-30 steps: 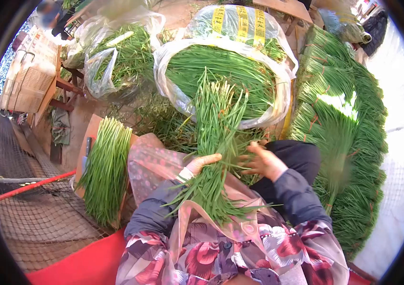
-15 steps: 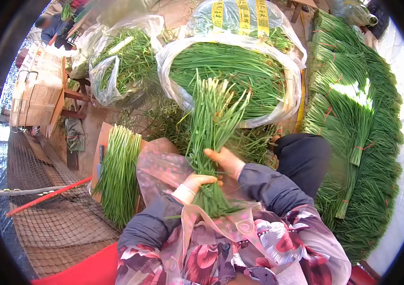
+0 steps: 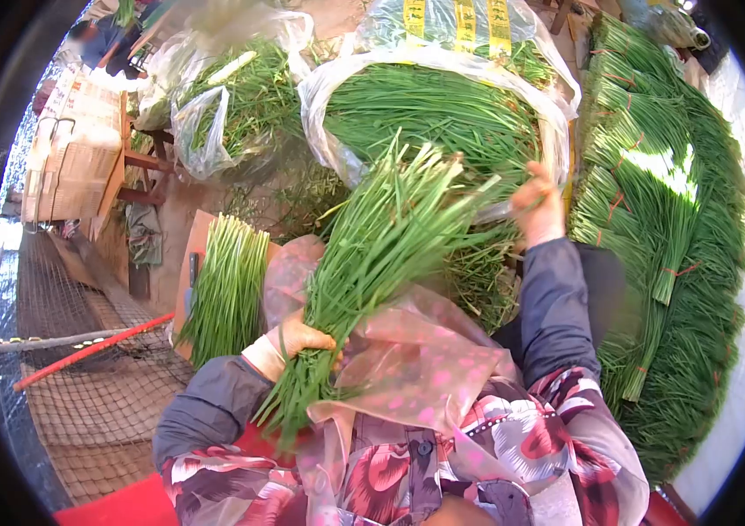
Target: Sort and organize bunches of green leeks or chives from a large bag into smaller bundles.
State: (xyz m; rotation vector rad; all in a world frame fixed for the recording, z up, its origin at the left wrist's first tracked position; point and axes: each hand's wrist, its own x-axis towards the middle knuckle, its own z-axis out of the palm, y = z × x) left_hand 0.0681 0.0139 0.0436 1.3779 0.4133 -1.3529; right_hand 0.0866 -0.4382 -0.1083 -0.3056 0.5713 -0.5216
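My left hand (image 3: pixel 302 337) is wrapped round the lower part of a thick bunch of garlic chives (image 3: pixel 390 232). The bunch slants up to the right over my clear, pink-dotted apron (image 3: pixel 416 351), its pale ends pointing away from me. Off to the right, my right hand (image 3: pixel 537 206) is raised with its fingers curled closed; a bit of green shows at them, but I cannot make out what they hold. Behind it, a white plastic bag (image 3: pixel 315 105) lies open, filled with loose chives (image 3: pixel 434 110).
Left of my lap, a trimmed chive bundle (image 3: pixel 228 289) lies on a board beside a knife (image 3: pixel 192 267). Tied bundles (image 3: pixel 635 184) are piled along the right. A second bag (image 3: pixel 201 131) of scraps, a plastic crate (image 3: pixel 74 158) and a person (image 3: pixel 105 44) are farther left.
My right hand has left the bunch and moved up and right toward the bag. My left hand has shifted left, and the bunch now leans right.
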